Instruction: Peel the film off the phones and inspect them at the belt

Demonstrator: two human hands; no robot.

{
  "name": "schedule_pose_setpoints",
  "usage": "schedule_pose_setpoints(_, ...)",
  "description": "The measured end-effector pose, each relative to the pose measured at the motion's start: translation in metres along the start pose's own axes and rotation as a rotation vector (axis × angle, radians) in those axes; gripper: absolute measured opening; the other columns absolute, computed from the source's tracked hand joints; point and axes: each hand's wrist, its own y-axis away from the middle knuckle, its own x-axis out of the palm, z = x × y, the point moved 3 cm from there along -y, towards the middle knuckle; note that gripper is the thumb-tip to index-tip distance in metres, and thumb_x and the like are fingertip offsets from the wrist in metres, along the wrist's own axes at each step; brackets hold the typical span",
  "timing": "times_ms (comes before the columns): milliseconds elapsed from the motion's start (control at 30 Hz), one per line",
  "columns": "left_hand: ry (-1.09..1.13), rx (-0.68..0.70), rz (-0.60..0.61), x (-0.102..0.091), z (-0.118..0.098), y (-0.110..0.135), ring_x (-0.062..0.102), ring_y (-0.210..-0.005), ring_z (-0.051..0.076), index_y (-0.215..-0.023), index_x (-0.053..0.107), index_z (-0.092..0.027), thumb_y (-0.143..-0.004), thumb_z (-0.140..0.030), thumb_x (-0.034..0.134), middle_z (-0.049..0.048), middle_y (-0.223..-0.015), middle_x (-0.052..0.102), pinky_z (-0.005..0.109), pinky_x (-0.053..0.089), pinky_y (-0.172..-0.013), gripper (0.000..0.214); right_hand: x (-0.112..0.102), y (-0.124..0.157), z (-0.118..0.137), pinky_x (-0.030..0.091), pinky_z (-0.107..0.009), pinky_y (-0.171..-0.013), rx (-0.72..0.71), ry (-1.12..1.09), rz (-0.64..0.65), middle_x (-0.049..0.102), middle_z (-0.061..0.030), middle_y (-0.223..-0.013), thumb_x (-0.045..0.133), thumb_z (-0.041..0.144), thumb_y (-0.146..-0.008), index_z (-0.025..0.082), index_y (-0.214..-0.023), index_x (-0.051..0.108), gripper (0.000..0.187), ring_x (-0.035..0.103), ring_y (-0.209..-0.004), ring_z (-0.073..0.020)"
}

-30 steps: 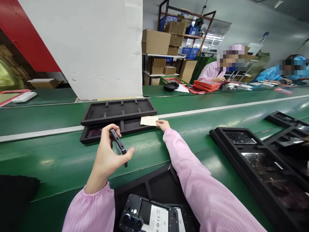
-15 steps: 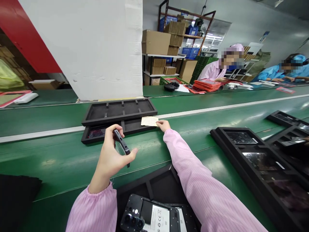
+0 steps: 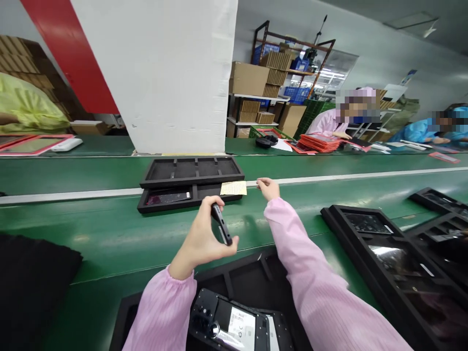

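— What lay on the counter [image 3: 109,229]?
— Black trays [image 3: 192,181], set across it.
— The hands?
— The left hand [image 3: 203,241] pinched a dark phone [image 3: 221,225] edge-on over the counter. The right hand [image 3: 268,187] had let go of the dotted sheet [image 3: 234,188], its fingers loosely curled and empty.
— And the sheet?
— It rested alone on the front tray's end.

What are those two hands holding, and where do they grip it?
The left hand holds a phone, fingers at its upper end, thumb near the lower. The right hand is apart from the sheet; anything pinched cannot be told.
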Motion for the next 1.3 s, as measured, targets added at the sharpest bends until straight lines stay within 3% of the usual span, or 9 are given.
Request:
schedule_pose_setpoints(100,0.075,0.109,0.066,0.013,-0.019,0.006,0.047,-0.093,0.017,-0.111,0.037,-0.026,-0.061,-0.018,0.069,0.0018,-0.102,0.042,0.032,0.044,-0.085,0.060,-0.026,0.048,0.057,0.058,-0.032,-0.086,-0.105,-0.103,0.057,0.072,-0.0054,-0.082,0.071,0.024,-0.084,0.011,-0.090,0.071,0.014,0.069,-0.078,-0.0147)
schedule_pose_setpoints(267,0.250,0.174,0.278,0.033,-0.044,0.022,0.046,-0.098,0.020,-0.112,0.037,-0.028,-0.055,-0.013,0.067,0.0022,-0.104,0.042,0.034,0.045,-0.086,0.066,-0.064,0.180,0.131,0.061,-0.026,-0.067,-0.370,-0.190,0.291,0.071,-0.0029,-0.071,0.076,0.030,-0.079,0.019,-0.079,0.074,0.012,0.069,-0.066,-0.0147)
schedule_pose_setpoints(367,0.376,0.210,0.407,0.047,-0.052,0.031,0.048,-0.101,0.022,-0.114,0.036,-0.029,-0.054,-0.014,0.069,0.0027,-0.107,0.044,0.037,0.046,-0.089,0.070,-0.080,0.242,0.139,0.058,-0.021,-0.053,-0.382,-0.220,0.297,0.069,-0.0016,-0.064,0.074,0.027,-0.082,0.022,-0.077,0.073,0.008,0.067,-0.055,-0.0134)
schedule_pose_setpoints(467,0.444,0.247,0.482,0.059,-0.055,0.037,0.050,-0.108,0.024,-0.118,0.036,-0.029,-0.055,-0.015,0.070,0.0039,-0.110,0.046,0.046,0.042,-0.104,0.073,-0.092,0.273,0.128,0.057,-0.021,-0.048,-0.364,-0.272,0.210,0.068,-0.0019,-0.064,0.072,0.027,-0.086,0.024,-0.080,0.073,0.007,0.065,-0.051,-0.0133)
schedule_pose_setpoints(833,0.457,0.189,0.620,0.078,-0.051,0.042,0.057,-0.104,0.022,-0.123,0.036,-0.029,-0.054,-0.011,0.068,0.0011,-0.104,0.054,0.055,0.022,-0.122,0.078,-0.094,0.269,0.103,0.059,-0.019,-0.049,-0.254,-0.309,0.219,0.070,-0.0017,-0.070,0.070,0.023,-0.086,0.024,-0.087,0.075,0.005,0.067,-0.051,-0.0126)
schedule_pose_setpoints(1000,0.450,0.150,0.616,0.080,-0.050,0.040,0.057,-0.103,0.022,-0.121,0.037,-0.029,-0.054,-0.012,0.068,0.0018,-0.109,0.054,0.054,0.025,-0.120,0.075,-0.100,0.262,0.096,0.059,-0.020,-0.049,-0.153,-0.327,0.255,0.068,-0.0016,-0.061,0.072,0.033,-0.085,0.021,-0.083,0.074,0.012,0.066,-0.048,-0.0138)
schedule_pose_setpoints(1100,0.452,0.107,0.631,0.081,-0.050,0.040,0.055,-0.100,0.022,-0.117,0.039,-0.029,-0.053,-0.013,0.068,0.0020,-0.109,0.052,0.047,0.041,-0.108,0.072,-0.103,0.259,0.096,0.061,-0.021,-0.053,-0.141,-0.311,0.254,0.068,-0.0027,-0.062,0.074,0.034,-0.083,0.021,-0.079,0.074,0.014,0.068,-0.052,-0.0147)
schedule_pose_setpoints(1200,0.461,0.077,0.662,0.083,-0.048,0.041,0.054,-0.100,0.022,-0.117,0.040,-0.028,-0.053,-0.015,0.071,0.0038,-0.110,0.052,0.039,0.050,-0.091,0.073,-0.104,0.259,0.097,0.061,-0.021,-0.054,-0.138,-0.330,0.275,0.072,-0.0039,-0.072,0.073,0.028,-0.083,0.022,-0.079,0.075,0.008,0.069,-0.054,-0.0138)
schedule_pose_setpoints(1300,0.495,0.096,0.676,0.086,-0.047,0.042,0.055,-0.101,0.024,-0.120,0.040,-0.027,-0.051,-0.017,0.072,0.0042,-0.109,0.052,0.044,0.047,-0.098,0.076,-0.105,0.263,0.101,0.060,-0.020,-0.053,-0.177,-0.313,0.298,0.071,-0.0034,-0.073,0.070,0.018,-0.082,0.023,-0.079,0.076,0.008,0.069,-0.055,-0.0133)
